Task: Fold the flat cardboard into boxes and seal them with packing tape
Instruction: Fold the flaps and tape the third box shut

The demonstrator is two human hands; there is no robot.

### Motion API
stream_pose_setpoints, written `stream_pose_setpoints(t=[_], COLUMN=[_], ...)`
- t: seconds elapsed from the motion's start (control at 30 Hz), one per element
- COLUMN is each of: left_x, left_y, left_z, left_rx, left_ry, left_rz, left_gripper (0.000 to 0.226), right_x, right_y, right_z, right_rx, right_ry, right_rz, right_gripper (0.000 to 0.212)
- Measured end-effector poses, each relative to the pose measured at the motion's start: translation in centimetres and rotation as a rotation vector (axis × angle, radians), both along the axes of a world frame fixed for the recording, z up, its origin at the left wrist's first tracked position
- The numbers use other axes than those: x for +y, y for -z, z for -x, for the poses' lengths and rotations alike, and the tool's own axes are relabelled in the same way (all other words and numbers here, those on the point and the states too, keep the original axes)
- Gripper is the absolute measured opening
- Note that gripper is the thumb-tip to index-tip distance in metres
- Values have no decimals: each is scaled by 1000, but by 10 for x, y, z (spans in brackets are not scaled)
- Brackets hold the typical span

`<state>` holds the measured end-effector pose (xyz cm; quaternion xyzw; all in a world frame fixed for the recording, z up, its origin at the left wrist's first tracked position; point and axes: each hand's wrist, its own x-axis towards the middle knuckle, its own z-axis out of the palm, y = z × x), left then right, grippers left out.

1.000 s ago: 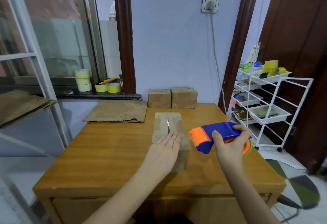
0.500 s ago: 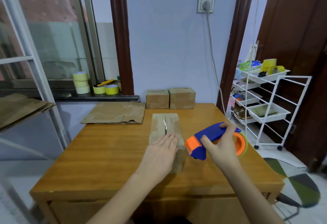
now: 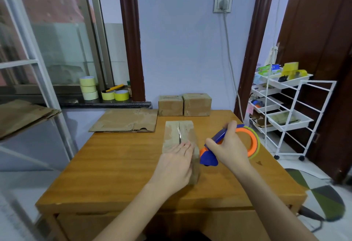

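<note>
A folded cardboard box [image 3: 181,134] stands in the middle of the wooden table [image 3: 118,164], its top flaps closed with a shiny strip of tape along the seam. My left hand [image 3: 175,166] lies flat on the near end of the box top, fingers straight. My right hand [image 3: 226,149] grips the blue handle of a blue and orange tape dispenser [image 3: 245,141], held just right of the box with its nose tilted down toward the box's near right edge.
Two sealed boxes [image 3: 184,105] stand at the table's back edge. Flat cardboard [image 3: 125,120] lies at the back left, more on a shelf [image 3: 22,115] at left. Tape rolls [image 3: 99,90] sit on the windowsill. A white wire cart [image 3: 285,111] stands at right.
My right hand has tilted the dispenser's nose downward and brought it closer to the box's near right edge. My left hand stays flat on the box.
</note>
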<state>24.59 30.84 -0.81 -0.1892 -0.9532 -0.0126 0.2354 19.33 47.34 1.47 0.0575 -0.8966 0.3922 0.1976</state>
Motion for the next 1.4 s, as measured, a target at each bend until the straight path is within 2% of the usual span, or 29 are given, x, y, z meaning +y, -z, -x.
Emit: stream_pose_setpoints(t=[0.1, 0.23, 0.33, 0.5, 0.6, 0.7, 0.83, 0.97, 1.07, 1.17, 1.27, 1.4], left_x=[0, 0, 1, 0, -1, -4, -6, -6, -5, -4, -4, -4], left_y=[-5, -5, -6, -6, -9, -15, -23, -23, -16, -9, -5, -4], left_z=[-1, 0, -1, 1, 3, 5, 5, 5, 2, 0, -1, 2], left_rx=[-18, -22, -36, -35, -44, -63, -101, -111, -89, -64, -50, -50], left_ry=[8, 16, 8, 32, 35, 34, 9, -3, 0, 5, 4, 6], left_rz=[-4, 7, -10, -22, -34, -42, -57, -109, -113, -111, -116, -127], left_gripper=[58, 58, 59, 56, 54, 52, 51, 51, 52, 52, 52, 51], right_x=[1, -2, 2, 29, 41, 42, 33, 26, 28, 31, 39, 50], right_y=[2, 12, 23, 15, 10, 9, 12, 29, 44, 61, 71, 82], right_z=[2, 4, 9, 23, 30, 37, 48, 55, 57, 55, 48, 37], right_rx=[19, 4, -40, 73, 141, 112, 105, 176, 213, 328, 346, 410], right_ry=[21, 4, 28, 118, 144, 129, 32, -117, -225, -309, -361, -444], right_rz=[-19, -199, -116, -19, -156, -349, -527, -502, -406, -398, -354, -416], right_gripper=[47, 48, 48, 40, 43, 56, 77, 91, 88, 89, 81, 80])
